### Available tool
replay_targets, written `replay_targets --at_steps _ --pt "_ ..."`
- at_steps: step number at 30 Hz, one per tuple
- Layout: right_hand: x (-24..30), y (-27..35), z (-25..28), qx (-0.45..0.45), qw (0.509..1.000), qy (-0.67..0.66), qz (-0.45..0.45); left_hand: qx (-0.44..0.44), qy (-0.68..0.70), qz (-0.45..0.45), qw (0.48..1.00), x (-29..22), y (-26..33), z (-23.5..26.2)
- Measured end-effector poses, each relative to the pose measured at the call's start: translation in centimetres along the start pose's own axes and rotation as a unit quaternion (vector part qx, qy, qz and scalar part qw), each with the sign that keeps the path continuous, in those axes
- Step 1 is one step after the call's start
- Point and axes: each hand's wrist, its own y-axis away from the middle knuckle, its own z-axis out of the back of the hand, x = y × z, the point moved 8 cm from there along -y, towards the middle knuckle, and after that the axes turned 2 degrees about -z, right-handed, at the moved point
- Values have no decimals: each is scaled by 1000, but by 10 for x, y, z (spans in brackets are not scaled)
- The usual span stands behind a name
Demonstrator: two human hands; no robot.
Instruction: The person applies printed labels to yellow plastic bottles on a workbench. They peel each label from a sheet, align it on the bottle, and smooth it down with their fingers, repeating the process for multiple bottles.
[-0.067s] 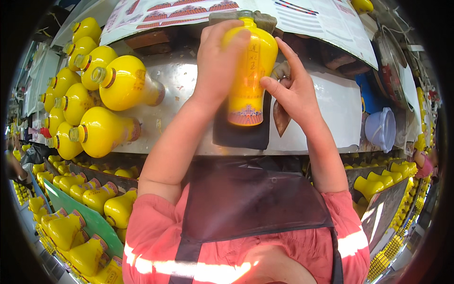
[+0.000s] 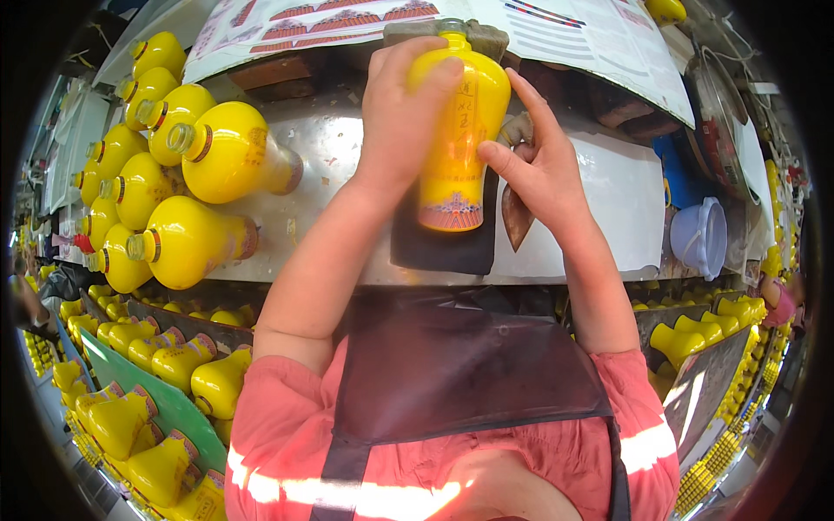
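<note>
Far across the metal surface [image 2: 347,156], left of it rows of yellow bottles [image 2: 187,239], one glossy yellow bottle [image 2: 456,130] stands on a dark mat [image 2: 443,247], probably heavy, slippery and breakable, the left hand [image 2: 401,113] wrapping its shoulder, the right hand [image 2: 537,169] fingertip-steadying its side.

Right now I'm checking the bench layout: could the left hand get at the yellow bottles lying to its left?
Probably yes. The left hand is wrapped round the upright bottle, so it must let go first; the bottles lie on the bench with nothing between.
</note>
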Motion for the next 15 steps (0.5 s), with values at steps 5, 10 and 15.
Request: replay_targets --at_steps 5,10,15 --pt "0 0 -2 17 1000 -8 -5 -7 34 -14 999 3 2 0" --pt "1 -2 -1 26 1000 -9 -11 32 56 -4 998 12 6 -1" --pt "27 -5 9 -56 985 149 61 11 99 4 995 10 6 -3"
